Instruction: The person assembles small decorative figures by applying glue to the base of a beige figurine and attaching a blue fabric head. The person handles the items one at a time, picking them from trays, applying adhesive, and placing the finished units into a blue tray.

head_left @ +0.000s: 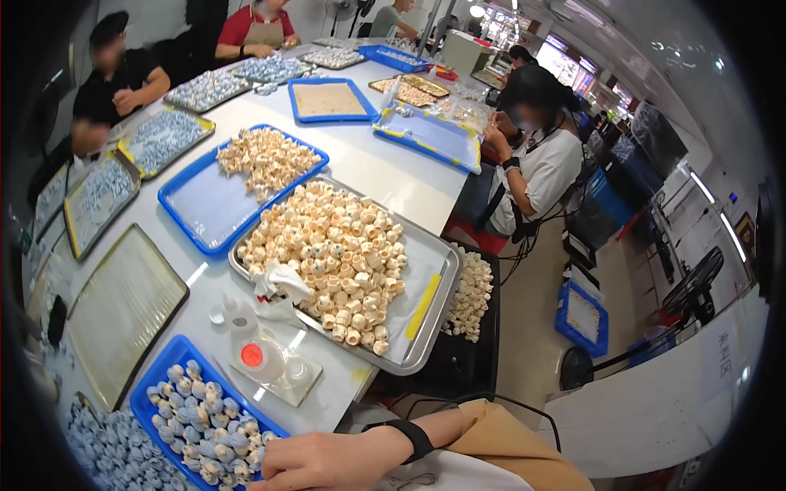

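My right hand (323,460) comes in at the lower edge, a black band on its wrist and a tan sleeve behind. Its fingers are curled beside the near rim of a blue tray (182,348); the fingertips and whatever they hold are hidden. In that tray lie many small round cream-and-blue pieces (192,409), like little figure heads. My left hand is out of sight. Beyond, a metal tray (426,327) carries a heap of hollow cream pieces (336,254), with a crumpled white tissue (282,282) at its near side.
Between the trays stand a clear bottle (239,315) and a jar with a red-orange spot (251,354) on a small pad. Another blue tray (192,204) holds more cream pieces. Loose blue pieces (119,450) lie lower left. A co-worker in white (540,168) sits right; others sit across.
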A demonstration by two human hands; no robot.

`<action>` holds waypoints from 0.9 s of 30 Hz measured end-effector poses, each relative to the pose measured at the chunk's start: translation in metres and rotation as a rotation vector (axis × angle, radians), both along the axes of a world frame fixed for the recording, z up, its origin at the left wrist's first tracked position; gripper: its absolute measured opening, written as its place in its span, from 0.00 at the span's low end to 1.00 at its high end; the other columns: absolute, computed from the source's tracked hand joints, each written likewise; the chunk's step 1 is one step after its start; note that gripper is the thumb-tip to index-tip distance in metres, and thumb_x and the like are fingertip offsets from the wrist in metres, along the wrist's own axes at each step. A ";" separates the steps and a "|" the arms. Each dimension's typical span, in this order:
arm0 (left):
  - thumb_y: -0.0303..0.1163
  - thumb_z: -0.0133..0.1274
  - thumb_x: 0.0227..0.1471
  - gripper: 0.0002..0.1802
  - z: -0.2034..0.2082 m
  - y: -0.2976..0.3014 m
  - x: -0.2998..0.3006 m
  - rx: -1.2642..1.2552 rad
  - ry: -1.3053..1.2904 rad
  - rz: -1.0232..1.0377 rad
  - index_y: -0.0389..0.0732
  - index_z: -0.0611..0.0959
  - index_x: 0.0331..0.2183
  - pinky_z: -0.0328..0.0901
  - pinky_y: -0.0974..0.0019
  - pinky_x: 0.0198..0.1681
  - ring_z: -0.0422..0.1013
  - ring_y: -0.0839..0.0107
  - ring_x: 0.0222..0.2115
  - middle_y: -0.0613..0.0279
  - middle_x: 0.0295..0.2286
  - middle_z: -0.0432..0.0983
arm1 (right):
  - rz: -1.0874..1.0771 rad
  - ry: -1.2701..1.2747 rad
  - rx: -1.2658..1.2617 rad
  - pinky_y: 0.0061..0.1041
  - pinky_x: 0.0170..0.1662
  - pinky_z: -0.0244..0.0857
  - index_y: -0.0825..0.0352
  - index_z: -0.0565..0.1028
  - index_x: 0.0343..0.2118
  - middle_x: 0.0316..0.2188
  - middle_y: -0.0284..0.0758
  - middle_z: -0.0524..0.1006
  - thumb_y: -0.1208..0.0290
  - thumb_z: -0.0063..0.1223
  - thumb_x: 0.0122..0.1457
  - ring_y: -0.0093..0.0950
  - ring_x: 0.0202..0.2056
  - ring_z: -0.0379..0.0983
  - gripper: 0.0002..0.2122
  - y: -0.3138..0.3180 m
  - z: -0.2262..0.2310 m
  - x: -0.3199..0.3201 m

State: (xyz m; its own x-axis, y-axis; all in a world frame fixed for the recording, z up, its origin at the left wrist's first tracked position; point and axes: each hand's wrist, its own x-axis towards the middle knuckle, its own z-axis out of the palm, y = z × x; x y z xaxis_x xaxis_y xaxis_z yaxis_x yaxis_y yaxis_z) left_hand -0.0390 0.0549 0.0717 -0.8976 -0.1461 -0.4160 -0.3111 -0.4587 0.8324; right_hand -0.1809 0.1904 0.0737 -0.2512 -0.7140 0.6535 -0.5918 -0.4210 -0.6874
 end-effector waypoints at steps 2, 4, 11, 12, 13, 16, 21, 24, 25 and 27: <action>0.35 0.48 0.54 0.10 -0.002 0.001 -0.001 -0.044 0.019 0.019 0.41 0.69 0.36 0.48 0.83 0.13 0.55 0.88 0.13 0.72 0.20 0.65 | -0.016 0.015 -0.010 0.29 0.32 0.63 0.67 0.73 0.38 0.30 0.40 0.69 0.70 0.52 0.53 0.36 0.31 0.68 0.11 0.001 0.003 0.000; 0.34 0.49 0.53 0.10 -0.003 0.006 -0.001 -0.082 0.046 0.065 0.41 0.68 0.35 0.49 0.82 0.13 0.55 0.87 0.13 0.72 0.20 0.64 | -0.052 0.018 -0.009 0.29 0.33 0.63 0.67 0.71 0.42 0.31 0.39 0.70 0.71 0.50 0.54 0.37 0.32 0.69 0.13 0.007 0.012 -0.004; 0.34 0.51 0.51 0.10 -0.001 0.005 0.000 -0.018 0.274 0.047 0.42 0.69 0.34 0.49 0.80 0.13 0.54 0.84 0.13 0.66 0.27 0.65 | -0.304 -0.063 0.126 0.29 0.38 0.64 0.70 0.69 0.40 0.33 0.39 0.69 0.79 0.54 0.48 0.36 0.36 0.68 0.14 0.030 0.014 -0.018; 0.34 0.52 0.51 0.11 -0.001 0.003 0.000 -0.036 0.277 0.046 0.42 0.69 0.34 0.49 0.80 0.13 0.54 0.83 0.13 0.66 0.28 0.65 | -0.334 -0.034 0.145 0.29 0.38 0.64 0.70 0.70 0.40 0.34 0.39 0.69 0.78 0.54 0.48 0.36 0.36 0.68 0.14 0.031 0.014 -0.021; 0.34 0.52 0.51 0.11 -0.002 0.002 -0.001 -0.054 0.279 0.047 0.42 0.69 0.34 0.50 0.80 0.14 0.54 0.83 0.14 0.66 0.30 0.65 | -0.426 0.035 0.224 0.28 0.39 0.65 0.69 0.70 0.40 0.35 0.40 0.70 0.78 0.55 0.47 0.36 0.37 0.68 0.15 0.037 0.017 -0.027; 0.36 0.54 0.50 0.13 -0.005 -0.002 0.000 -0.013 0.333 0.095 0.41 0.70 0.35 0.50 0.80 0.14 0.54 0.84 0.14 0.65 0.32 0.65 | -0.716 0.098 0.326 0.28 0.36 0.65 0.66 0.74 0.35 0.31 0.38 0.73 0.79 0.58 0.41 0.34 0.34 0.70 0.15 0.048 0.023 -0.042; 0.39 0.55 0.49 0.20 -0.011 -0.008 0.008 0.045 0.328 0.162 0.37 0.71 0.40 0.49 0.78 0.15 0.55 0.84 0.14 0.68 0.25 0.67 | -0.745 0.195 0.457 0.26 0.32 0.65 0.67 0.75 0.34 0.30 0.38 0.72 0.80 0.57 0.42 0.33 0.30 0.70 0.13 0.048 0.021 -0.063; 0.39 0.51 0.52 0.22 -0.019 -0.010 0.005 0.103 0.351 0.173 0.36 0.69 0.44 0.50 0.80 0.16 0.55 0.86 0.15 0.68 0.25 0.67 | -0.704 0.234 0.520 0.26 0.32 0.65 0.66 0.75 0.34 0.29 0.38 0.72 0.80 0.57 0.42 0.33 0.30 0.70 0.13 0.045 0.014 -0.068; 0.31 0.51 0.51 0.17 -0.018 -0.013 0.007 0.204 0.313 0.179 0.36 0.71 0.43 0.57 0.73 0.19 0.62 0.76 0.18 0.62 0.27 0.67 | -0.682 0.257 0.527 0.27 0.32 0.64 0.66 0.75 0.34 0.29 0.38 0.73 0.80 0.58 0.42 0.32 0.30 0.70 0.13 0.045 0.012 -0.069; 0.39 0.54 0.47 0.22 -0.019 -0.010 0.005 0.114 0.229 0.235 0.36 0.69 0.41 0.56 0.78 0.16 0.61 0.80 0.15 0.58 0.27 0.70 | -0.656 0.299 0.551 0.28 0.32 0.65 0.66 0.75 0.33 0.28 0.37 0.72 0.80 0.57 0.43 0.33 0.30 0.70 0.11 0.040 0.010 -0.072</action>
State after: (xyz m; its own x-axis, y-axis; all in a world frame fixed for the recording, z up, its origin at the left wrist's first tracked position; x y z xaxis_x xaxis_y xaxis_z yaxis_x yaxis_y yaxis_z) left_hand -0.0345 0.0452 0.0527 -0.9167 -0.3244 -0.2334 0.0030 -0.5896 0.8077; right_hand -0.2529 0.2301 0.0836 -0.5925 -0.7183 0.3648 -0.7828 0.4064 -0.4712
